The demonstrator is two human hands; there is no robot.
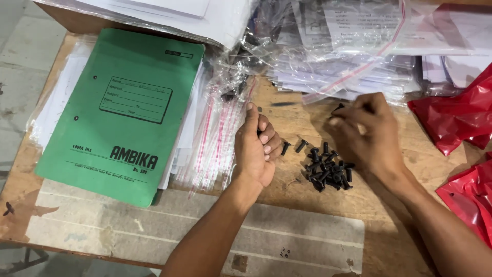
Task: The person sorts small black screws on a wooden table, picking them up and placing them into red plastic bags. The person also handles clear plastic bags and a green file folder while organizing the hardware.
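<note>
Fist first: your left hand point(258, 149) is clenched, thumb up, resting on the worn wooden table point(287, 200); looks to hold small dark parts inside, contents not visible. Your right hand point(366, 133) is pinched, fingertips closed on one small black screw point(338, 107), blurred, just above the wood.

Pile of short black metal screws w/ flat round heads point(328, 169) lies between both hands, touching the table; two strays point(294, 147) sit just beside the left knuckles.

Judgement: pick one at a time by the shank, keep the fist curled tight so nothing rolls out; heads are smooth, prob. slippery.

Outward: stack of clear thin plastic zip bags w/ red seal lines point(215, 138) just left of the fist, glossy, crinkled. Green card file folder point(123, 113), matte, flat, farther left. Red shiny plastic bags point(456, 123) at right edge. More clear bags w/ paper sheets point(353, 46) along the far side.
</note>
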